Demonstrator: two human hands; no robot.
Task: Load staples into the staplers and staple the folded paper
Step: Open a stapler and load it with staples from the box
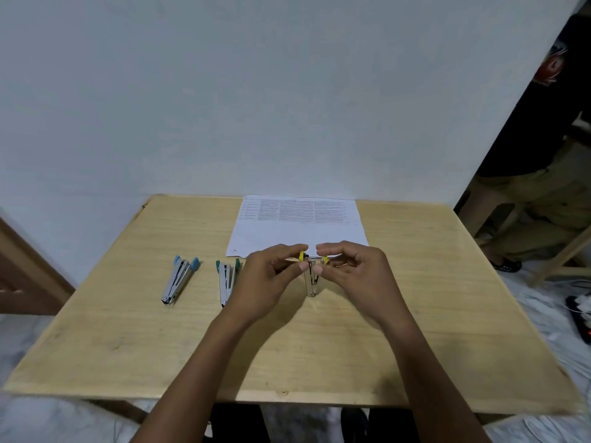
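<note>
Reaching in from the near edge with both forearms, converging mid-table. Pinching the yellow stapler [311,279], spread open just near of the paper [297,225]: with left hand [271,282] on its left yellow tip, with right hand [358,273] on the right tip, spare fingers loosely bent. Further left on the table [415,314], lying open: green stapler [226,282], blue stapler [179,279].

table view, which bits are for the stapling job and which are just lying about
For the job:
yellow stapler, gripped by left hand and right hand
blue stapler
green stapler
printed paper

Just lying about:
power strip on the floor
bystander at the right
</note>
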